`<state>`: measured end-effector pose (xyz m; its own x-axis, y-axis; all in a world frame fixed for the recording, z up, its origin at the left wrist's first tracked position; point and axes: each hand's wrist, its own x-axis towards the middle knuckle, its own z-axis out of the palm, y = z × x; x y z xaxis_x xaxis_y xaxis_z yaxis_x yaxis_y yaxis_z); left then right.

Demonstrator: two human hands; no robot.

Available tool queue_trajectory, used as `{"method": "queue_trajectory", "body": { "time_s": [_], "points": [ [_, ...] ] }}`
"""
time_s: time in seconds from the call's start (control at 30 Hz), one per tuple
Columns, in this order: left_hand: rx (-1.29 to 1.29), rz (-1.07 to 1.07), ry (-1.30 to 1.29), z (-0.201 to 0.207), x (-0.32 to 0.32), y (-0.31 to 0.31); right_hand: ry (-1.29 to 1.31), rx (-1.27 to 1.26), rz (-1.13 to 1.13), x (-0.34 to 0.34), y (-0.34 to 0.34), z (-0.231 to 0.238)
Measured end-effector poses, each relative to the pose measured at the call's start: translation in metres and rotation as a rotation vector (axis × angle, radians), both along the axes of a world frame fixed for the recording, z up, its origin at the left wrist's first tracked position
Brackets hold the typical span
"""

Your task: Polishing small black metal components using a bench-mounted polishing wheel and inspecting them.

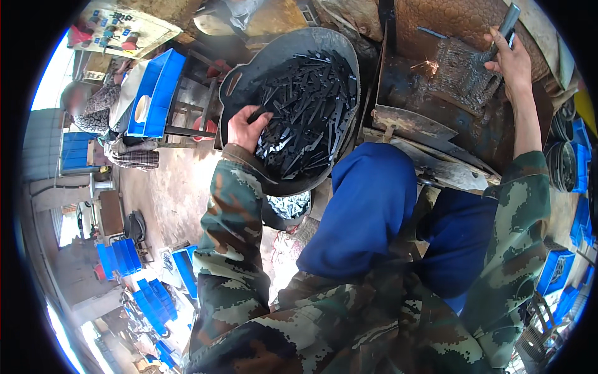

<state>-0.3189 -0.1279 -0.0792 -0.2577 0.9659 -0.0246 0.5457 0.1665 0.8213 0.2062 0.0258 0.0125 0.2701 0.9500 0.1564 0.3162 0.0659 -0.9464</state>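
Head view: dark slender strips (311,103), plentiful and apparently still to be worked, in a black oval tub (248,78), upper centre; left hand (248,129) above its left side, fingers curled, hold uncertain. Right hand (512,63), upper right, closed around a grey cylindrical metal handle (511,19); orange sparks (428,66) beside a crusted dark metal block (462,75), work seemingly mid-course. Shiny silvery pieces (291,206) below tub, possibly finished.

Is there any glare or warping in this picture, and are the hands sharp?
Head view: straight edges bend toward the dark rim. Head view: glare whitens floor left of the black tub, and dark strips inside glint. Head view: left hand and right hand look fairly sharp.
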Motion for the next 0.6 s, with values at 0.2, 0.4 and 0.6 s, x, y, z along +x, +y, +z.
{"method": "queue_trajectory", "body": {
  "time_s": [0.2, 0.4, 0.6],
  "points": [
    [-0.209, 0.078, -0.433, 0.014, -0.006, 0.002, -0.005, -0.006, 0.012, -0.005, 0.003, -0.003],
    [-0.287, -0.019, 0.449, -0.051, -0.039, -0.022, 0.011, 0.012, 0.006, -0.011, -0.003, 0.003],
    [-0.351, -0.04, 0.521, -0.062, -0.03, -0.027, 0.011, 0.023, 0.002, -0.003, -0.002, 0.003]
  ]
}}
